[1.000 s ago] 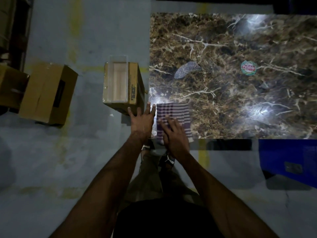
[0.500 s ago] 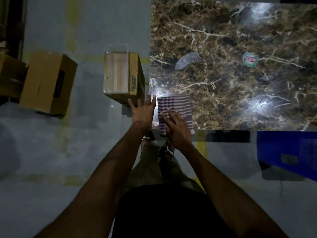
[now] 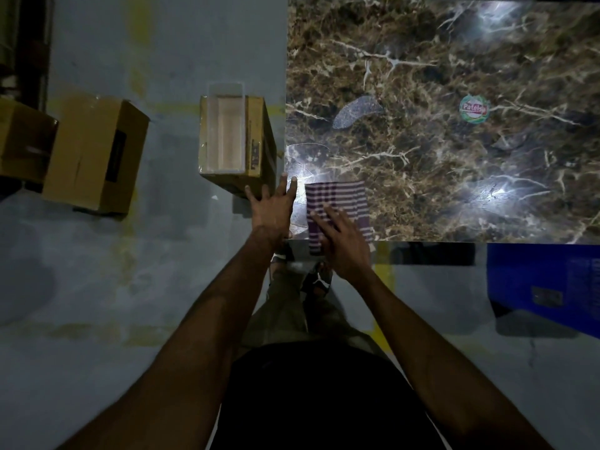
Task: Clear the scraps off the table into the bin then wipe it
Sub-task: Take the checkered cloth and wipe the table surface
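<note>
A purple-and-white striped cloth (image 3: 337,199) lies on the near left corner of the brown marble table (image 3: 454,177). My right hand (image 3: 341,238) presses flat on the cloth with straight fingers. My left hand (image 3: 272,209) hovers open at the table's left edge, fingers spread, beside the open cardboard box (image 3: 233,141) that stands on the floor. On the table lie a grey leaf-shaped scrap (image 3: 355,115), a clear plastic scrap (image 3: 302,157) near the left edge, a round green-and-red sticker (image 3: 474,110) and a small dark scrap (image 3: 506,142).
Two more cardboard boxes (image 3: 94,154) stand on the grey floor at the left. A blue crate (image 3: 548,287) sits on the floor under the table's near right edge. My legs and sandals (image 3: 316,280) are just below the table's near edge.
Both hands and the cloth keep nearly the same places. The view has shifted slightly, so the table sits a little higher in the frame.
</note>
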